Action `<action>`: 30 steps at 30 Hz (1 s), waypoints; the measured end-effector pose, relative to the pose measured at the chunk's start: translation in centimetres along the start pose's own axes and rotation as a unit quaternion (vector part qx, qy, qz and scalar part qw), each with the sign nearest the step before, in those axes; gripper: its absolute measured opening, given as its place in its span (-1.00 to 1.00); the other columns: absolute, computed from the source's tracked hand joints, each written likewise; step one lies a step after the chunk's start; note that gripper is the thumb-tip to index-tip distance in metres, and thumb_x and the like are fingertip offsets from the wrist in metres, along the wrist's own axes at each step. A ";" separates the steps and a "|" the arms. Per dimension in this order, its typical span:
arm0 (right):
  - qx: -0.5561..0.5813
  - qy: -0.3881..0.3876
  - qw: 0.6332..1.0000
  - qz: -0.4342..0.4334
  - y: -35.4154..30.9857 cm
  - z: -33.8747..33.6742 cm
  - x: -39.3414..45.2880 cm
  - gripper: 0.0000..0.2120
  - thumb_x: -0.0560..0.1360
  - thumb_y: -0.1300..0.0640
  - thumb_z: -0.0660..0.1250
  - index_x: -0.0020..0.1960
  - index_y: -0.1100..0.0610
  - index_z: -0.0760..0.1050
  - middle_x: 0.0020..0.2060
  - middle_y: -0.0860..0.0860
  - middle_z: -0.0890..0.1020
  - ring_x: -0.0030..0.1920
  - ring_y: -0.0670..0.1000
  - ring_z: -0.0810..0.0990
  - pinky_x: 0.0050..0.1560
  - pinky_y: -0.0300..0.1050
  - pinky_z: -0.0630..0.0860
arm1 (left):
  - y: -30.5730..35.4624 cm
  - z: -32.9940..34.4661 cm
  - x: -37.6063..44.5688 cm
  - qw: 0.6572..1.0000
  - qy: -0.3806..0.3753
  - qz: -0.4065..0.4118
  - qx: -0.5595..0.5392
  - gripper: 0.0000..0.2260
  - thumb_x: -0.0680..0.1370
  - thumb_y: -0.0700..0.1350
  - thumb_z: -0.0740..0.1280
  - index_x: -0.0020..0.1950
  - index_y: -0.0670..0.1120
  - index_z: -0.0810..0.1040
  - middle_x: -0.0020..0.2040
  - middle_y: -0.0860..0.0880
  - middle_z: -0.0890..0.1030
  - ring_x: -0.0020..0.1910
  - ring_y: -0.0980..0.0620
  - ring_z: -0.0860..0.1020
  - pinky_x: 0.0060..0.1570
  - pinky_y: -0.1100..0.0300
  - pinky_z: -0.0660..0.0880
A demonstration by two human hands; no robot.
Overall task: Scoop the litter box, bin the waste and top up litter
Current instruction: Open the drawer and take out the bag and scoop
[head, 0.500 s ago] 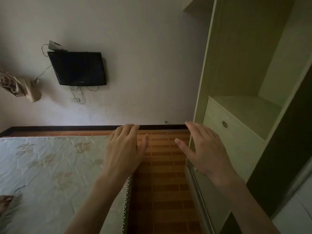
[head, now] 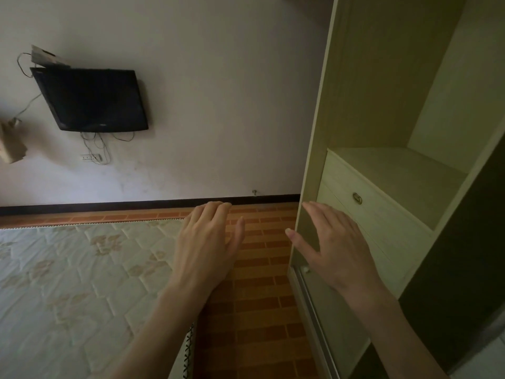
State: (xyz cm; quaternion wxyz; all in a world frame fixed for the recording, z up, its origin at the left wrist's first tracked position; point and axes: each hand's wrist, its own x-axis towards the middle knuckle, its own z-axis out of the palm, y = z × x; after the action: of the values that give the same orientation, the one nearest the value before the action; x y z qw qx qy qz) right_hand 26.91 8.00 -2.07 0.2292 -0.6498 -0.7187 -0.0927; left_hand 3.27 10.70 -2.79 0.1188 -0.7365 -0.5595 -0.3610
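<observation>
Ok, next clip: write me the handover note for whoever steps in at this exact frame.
Left hand: open, fingers relaxed, holding nothing, raised over the edge of the pale quilted floral mattress.
Right hand: open, empty, in front of the cream wooden wardrobe, near its drawer with the round brass pull.
Job's things: no litter box, scoop, bin or litter bag in view.
Done: nothing visible.
Left: find the box, scoop it, bin the waste, top up the litter.
</observation>
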 end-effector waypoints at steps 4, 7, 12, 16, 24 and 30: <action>-0.009 -0.004 1.000 0.002 2.8 2.1 4.2 -0.25 0.57 -0.47 -0.11 0.60 -0.06 0.14 0.55 -0.09 0.31 0.55 -0.05 0.24 0.53 -0.04 0.13 | 0.3 4.0 3.7 1.000 -0.012 0.010 -0.001 -0.56 0.68 0.15 0.16 0.36 -0.11 0.59 0.25 -0.06 0.65 0.23 -0.06 0.59 0.21 0.02 0.53; -0.008 -0.002 1.000 0.002 5.0 3.5 7.7 -0.25 0.58 -0.47 -0.11 0.60 -0.05 0.17 0.54 -0.08 0.33 0.55 -0.04 0.25 0.54 -0.03 0.15 | 0.5 6.8 6.9 1.000 -0.014 0.017 0.008 -0.54 0.68 0.17 0.15 0.37 -0.10 0.59 0.28 -0.05 0.64 0.26 -0.06 0.58 0.25 0.01 0.53; -0.012 0.005 1.000 -0.007 7.7 6.1 13.4 -0.26 0.59 -0.44 -0.09 0.57 -0.01 0.27 0.50 -0.03 0.41 0.51 0.00 0.34 0.49 -0.03 0.15 | 0.4 11.2 11.6 0.999 -0.004 0.030 0.021 -0.54 0.68 0.17 0.15 0.35 -0.11 0.60 0.28 -0.06 0.65 0.28 -0.05 0.59 0.26 0.01 0.53; -0.018 -0.010 1.000 -0.019 9.8 8.2 17.6 -0.25 0.58 -0.45 -0.12 0.58 -0.02 0.24 0.52 -0.04 0.38 0.54 0.00 0.31 0.50 -0.02 0.14 | -0.2 14.5 14.8 0.999 -0.006 0.026 0.034 -0.52 0.67 0.17 0.16 0.36 -0.12 0.60 0.29 -0.07 0.65 0.29 -0.07 0.59 0.30 -0.01 0.51; -0.034 -0.024 0.999 -0.012 12.6 12.2 24.0 -0.27 0.59 -0.46 -0.12 0.57 -0.05 0.25 0.51 -0.07 0.38 0.52 -0.03 0.30 0.53 0.03 0.24 | -2.5 21.7 20.1 0.998 -0.040 0.031 0.039 -0.50 0.67 0.20 0.14 0.38 -0.11 0.59 0.32 -0.09 0.64 0.34 -0.11 0.57 0.37 -0.08 0.50; -0.042 -0.023 0.999 0.014 13.1 16.3 29.8 -0.27 0.59 -0.46 -0.10 0.57 -0.04 0.27 0.51 -0.06 0.39 0.52 -0.02 0.31 0.52 0.03 0.25 | -6.1 27.6 25.4 0.996 -0.063 0.048 0.031 -0.51 0.66 0.22 0.14 0.37 -0.08 0.57 0.34 -0.08 0.62 0.35 -0.08 0.56 0.38 -0.07 0.49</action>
State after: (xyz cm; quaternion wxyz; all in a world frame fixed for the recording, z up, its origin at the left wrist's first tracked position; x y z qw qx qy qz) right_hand 34.81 43.39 -5.08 0.1868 -0.6708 -0.7101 -0.1048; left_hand 11.57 47.57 -6.92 0.1227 -0.7797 -0.5410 -0.2904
